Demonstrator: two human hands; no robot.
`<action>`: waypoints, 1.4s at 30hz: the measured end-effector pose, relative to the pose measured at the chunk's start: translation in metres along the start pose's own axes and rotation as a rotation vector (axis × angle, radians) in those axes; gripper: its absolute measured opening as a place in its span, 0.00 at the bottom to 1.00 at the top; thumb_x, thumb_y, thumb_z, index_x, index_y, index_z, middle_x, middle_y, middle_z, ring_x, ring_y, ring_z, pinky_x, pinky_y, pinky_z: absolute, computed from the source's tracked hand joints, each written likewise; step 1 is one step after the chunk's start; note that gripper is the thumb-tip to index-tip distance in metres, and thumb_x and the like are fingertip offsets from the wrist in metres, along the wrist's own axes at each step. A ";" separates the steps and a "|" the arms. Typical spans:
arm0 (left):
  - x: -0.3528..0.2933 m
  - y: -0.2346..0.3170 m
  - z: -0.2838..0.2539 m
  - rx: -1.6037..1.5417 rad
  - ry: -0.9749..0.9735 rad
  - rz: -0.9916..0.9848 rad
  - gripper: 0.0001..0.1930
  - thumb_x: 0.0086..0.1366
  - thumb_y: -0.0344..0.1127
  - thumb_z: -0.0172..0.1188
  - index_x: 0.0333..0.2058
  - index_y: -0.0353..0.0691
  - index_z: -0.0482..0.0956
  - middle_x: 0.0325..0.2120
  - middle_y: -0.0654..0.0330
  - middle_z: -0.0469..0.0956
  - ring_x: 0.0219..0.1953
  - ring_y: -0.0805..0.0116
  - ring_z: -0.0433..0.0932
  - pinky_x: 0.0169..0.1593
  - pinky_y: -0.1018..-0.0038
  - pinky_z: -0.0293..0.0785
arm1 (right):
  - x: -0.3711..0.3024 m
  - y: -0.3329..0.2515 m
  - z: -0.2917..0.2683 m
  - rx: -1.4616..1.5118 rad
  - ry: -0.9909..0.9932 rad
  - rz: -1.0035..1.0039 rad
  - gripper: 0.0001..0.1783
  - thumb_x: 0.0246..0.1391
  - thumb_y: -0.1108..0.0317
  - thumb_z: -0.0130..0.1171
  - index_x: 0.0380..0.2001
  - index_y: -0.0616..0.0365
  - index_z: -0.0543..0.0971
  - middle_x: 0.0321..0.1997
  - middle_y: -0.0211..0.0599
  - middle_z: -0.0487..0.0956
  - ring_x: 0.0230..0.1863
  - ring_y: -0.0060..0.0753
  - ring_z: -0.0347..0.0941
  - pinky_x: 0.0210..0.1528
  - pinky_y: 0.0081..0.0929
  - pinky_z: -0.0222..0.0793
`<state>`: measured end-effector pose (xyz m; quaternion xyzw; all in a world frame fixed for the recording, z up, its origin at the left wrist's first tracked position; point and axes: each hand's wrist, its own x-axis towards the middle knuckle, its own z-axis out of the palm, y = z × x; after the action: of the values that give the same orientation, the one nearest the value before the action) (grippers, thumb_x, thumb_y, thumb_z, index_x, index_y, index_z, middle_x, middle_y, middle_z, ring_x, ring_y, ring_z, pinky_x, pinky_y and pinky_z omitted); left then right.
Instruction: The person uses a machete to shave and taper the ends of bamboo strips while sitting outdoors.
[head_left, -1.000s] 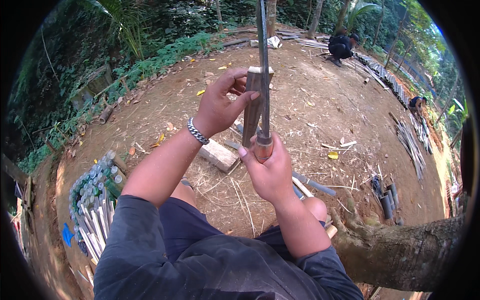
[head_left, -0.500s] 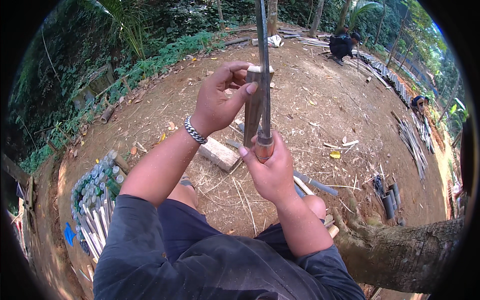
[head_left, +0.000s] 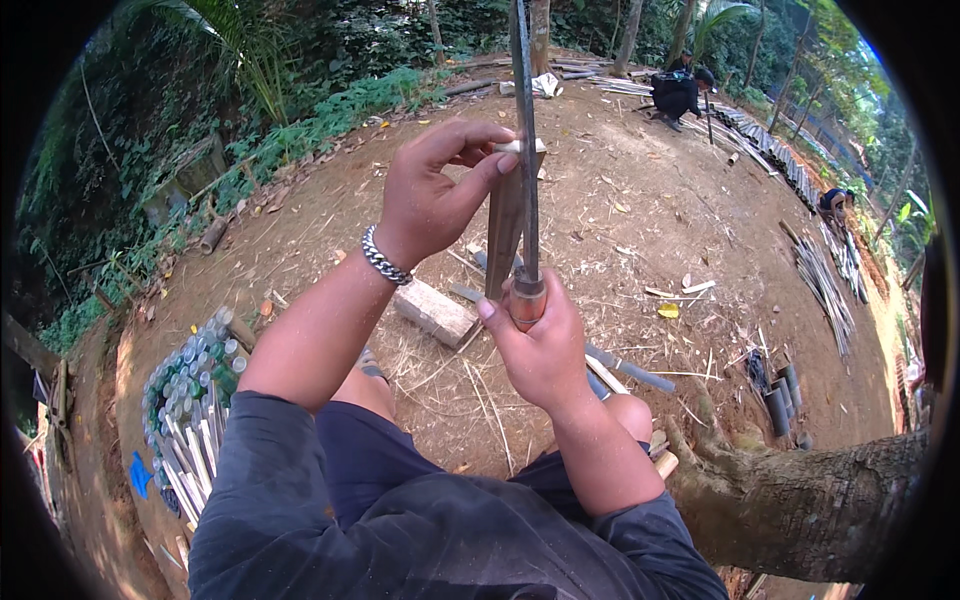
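My right hand is closed round the wooden handle of a machete, whose long dark blade points up and away. Just left of the blade stands a flat length of wood or bamboo, brownish with a pale upper end. The thumb and fingers of my left hand pinch this piece near its top; a chain bracelet is round that wrist. The blade partly covers the piece, and its lower end is hidden behind my right hand. A squared wooden block lies on the ground below.
A thick tree trunk crosses at the lower right. Many bottles and pale strips are heaped at left. Dark pipes and bamboo poles lie at right. A person crouches far off; another bends over nearby poles.
The fingers of my left hand have shifted and now grip the upper end of the flat piece, which sits slightly lower. My right hand and the machete have hardly moved.
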<state>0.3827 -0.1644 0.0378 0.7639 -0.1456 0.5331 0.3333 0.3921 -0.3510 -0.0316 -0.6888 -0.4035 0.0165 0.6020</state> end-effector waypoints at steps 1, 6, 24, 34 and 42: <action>0.000 0.000 0.000 -0.005 0.001 -0.008 0.12 0.60 0.35 0.68 0.42 0.38 0.83 0.33 0.59 0.83 0.33 0.72 0.82 0.39 0.77 0.79 | 0.000 0.000 0.000 -0.010 0.004 -0.002 0.18 0.52 0.64 0.66 0.40 0.61 0.70 0.26 0.43 0.77 0.30 0.40 0.76 0.35 0.36 0.69; 0.003 0.004 0.001 -0.028 0.012 -0.029 0.11 0.60 0.34 0.68 0.40 0.37 0.83 0.33 0.58 0.83 0.34 0.73 0.82 0.39 0.77 0.79 | 0.002 0.001 -0.002 -0.025 0.007 0.012 0.18 0.52 0.65 0.66 0.40 0.60 0.71 0.26 0.44 0.77 0.29 0.42 0.77 0.35 0.36 0.69; 0.002 0.004 -0.006 -0.170 -0.049 -0.098 0.07 0.63 0.26 0.63 0.39 0.29 0.80 0.34 0.60 0.80 0.37 0.74 0.79 0.42 0.79 0.76 | 0.003 0.005 -0.006 -0.059 -0.030 -0.021 0.21 0.53 0.66 0.64 0.43 0.64 0.68 0.32 0.49 0.78 0.38 0.52 0.77 0.40 0.43 0.71; 0.000 -0.001 -0.012 -0.126 -0.037 -0.096 0.06 0.64 0.24 0.62 0.39 0.29 0.79 0.36 0.60 0.78 0.37 0.75 0.76 0.42 0.79 0.73 | 0.005 0.010 -0.007 -0.059 -0.026 -0.032 0.21 0.53 0.65 0.63 0.44 0.65 0.67 0.36 0.53 0.77 0.41 0.57 0.76 0.42 0.47 0.71; -0.002 -0.001 -0.011 -0.155 -0.016 -0.078 0.06 0.64 0.24 0.61 0.40 0.29 0.79 0.37 0.59 0.78 0.38 0.75 0.77 0.43 0.79 0.74 | 0.006 0.011 -0.006 -0.106 -0.021 -0.051 0.21 0.53 0.65 0.63 0.44 0.65 0.67 0.38 0.54 0.77 0.41 0.58 0.76 0.43 0.47 0.71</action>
<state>0.3747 -0.1564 0.0384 0.7453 -0.1591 0.5005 0.4106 0.4050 -0.3521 -0.0369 -0.7093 -0.4273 -0.0129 0.5605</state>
